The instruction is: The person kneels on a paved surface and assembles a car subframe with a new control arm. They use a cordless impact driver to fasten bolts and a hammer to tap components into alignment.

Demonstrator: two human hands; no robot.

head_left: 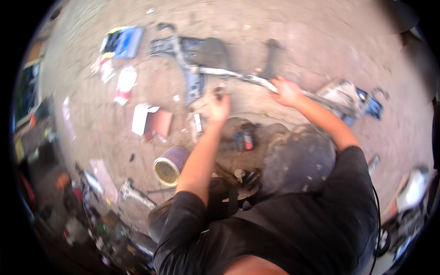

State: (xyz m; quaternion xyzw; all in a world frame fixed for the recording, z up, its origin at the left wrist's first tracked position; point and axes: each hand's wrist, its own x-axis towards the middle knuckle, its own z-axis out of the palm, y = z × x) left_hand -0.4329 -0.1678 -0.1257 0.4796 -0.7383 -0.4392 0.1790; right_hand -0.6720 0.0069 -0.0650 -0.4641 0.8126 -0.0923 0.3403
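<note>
A long, bent grey metal bar (pixel 236 74) lies across metal car parts on the ground ahead of me. My right hand (pixel 286 92) is wrapped round the bar right of its middle. Below the bar's left half, my left hand (pixel 219 109) is closed, apart from the bar, with a small dark part (pixel 219 92) at its fingertips; blur hides its exact kind. Under the bar's left end is a dark grey curved metal part (pixel 195 82) with a broad plate. Another blue and grey metal part (pixel 373 107) lies by the right end.
An open red and white box (pixel 158 123) and a tin can on its side (pixel 167 170) lie left of my left arm. A blue package (pixel 123 42) and clear plastic bags (pixel 125 82) lie farther off. A cordless power tool (pixel 246 139) sits near my knee (pixel 300 158). Clutter fills the lower left.
</note>
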